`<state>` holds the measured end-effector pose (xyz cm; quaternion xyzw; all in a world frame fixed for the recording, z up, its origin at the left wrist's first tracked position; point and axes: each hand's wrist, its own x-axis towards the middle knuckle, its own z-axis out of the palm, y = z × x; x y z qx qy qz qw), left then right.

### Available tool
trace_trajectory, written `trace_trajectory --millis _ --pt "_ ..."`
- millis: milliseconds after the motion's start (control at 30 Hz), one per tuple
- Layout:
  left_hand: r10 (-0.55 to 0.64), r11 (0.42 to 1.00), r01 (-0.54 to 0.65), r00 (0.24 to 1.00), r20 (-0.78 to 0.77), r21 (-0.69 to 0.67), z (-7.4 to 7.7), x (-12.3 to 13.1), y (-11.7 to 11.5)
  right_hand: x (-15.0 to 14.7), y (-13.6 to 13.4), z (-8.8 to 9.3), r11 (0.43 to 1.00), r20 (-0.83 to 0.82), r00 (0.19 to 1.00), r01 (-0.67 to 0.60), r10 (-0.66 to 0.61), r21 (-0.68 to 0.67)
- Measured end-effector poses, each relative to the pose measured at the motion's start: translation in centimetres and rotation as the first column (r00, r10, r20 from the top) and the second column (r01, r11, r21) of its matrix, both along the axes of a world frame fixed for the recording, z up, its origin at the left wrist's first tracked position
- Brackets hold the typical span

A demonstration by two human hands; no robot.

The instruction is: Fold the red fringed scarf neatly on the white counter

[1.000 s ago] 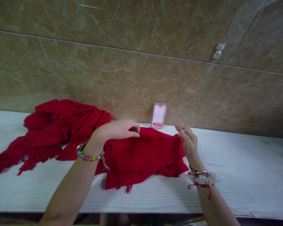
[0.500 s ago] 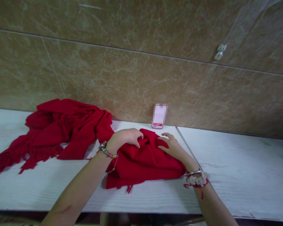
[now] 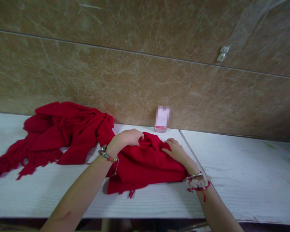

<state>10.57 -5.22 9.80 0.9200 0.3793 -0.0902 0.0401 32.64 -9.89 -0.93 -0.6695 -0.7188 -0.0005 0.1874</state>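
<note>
The person stands at a white table (image 3: 244, 180) that is pushed against a brown marble wall (image 3: 135, 74). A long red scarf (image 3: 145, 164) lies across the table. Its near part is folded into a thick bundle in front of the person, and the rest of it spreads away to the left in a loose heap, with the fringe (image 3: 7, 164) resting on the table near the left edge.

The left hand (image 3: 128, 138) is on the far top edge of the folded bundle. Its fingers are curled down over the cloth and seem to pinch a fold, though from this angle I cannot see the fingertips clearly. A beaded bracelet (image 3: 107, 156) sits on this wrist.

The right hand (image 3: 175, 150) lies flat and open on the right part of the bundle, palm down, fingers spread a little, pressing the cloth against the table. This wrist carries a metal bangle and a red string band (image 3: 198, 183).

Behind the bundle, a small pink box (image 3: 162, 119) stands upright against the wall, just beside the scarf; its front is blurred. High on the wall to the right there is a small white hook (image 3: 222, 53)
</note>
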Motion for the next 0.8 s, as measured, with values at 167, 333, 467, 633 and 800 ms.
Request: trace_trajectory --millis 167,333,467,633,800 --pt "-0.006 1.000 0.006 1.000 0.019 -0.003 0.0 -0.1 0.0 0.3 0.4 -0.3 0.994 -0.063 0.996 -0.048 0.055 0.101" --pt "0.072 0.997 -0.073 0.996 0.044 0.027 0.2 -1.0 0.4 0.9 0.5 0.9 0.885 -0.244 0.968 0.071 0.049 0.459" --pt "0.200 0.966 -0.208 0.978 0.062 0.151 1.1 -2.7 0.4 2.2 -0.2 2.8 0.681 -0.470 0.880 0.387 -0.072 0.621" --pt "0.220 0.967 -0.227 0.973 0.066 0.116 2.5 -4.1 -1.0 3.7 -0.7 3.8 0.541 -0.666 0.740 0.601 -0.097 0.588" --pt "0.212 0.977 -0.212 0.977 -0.007 -0.010 2.1 -2.8 -1.1 2.5 -0.2 2.8 0.784 -0.477 0.876 0.250 0.066 0.569"
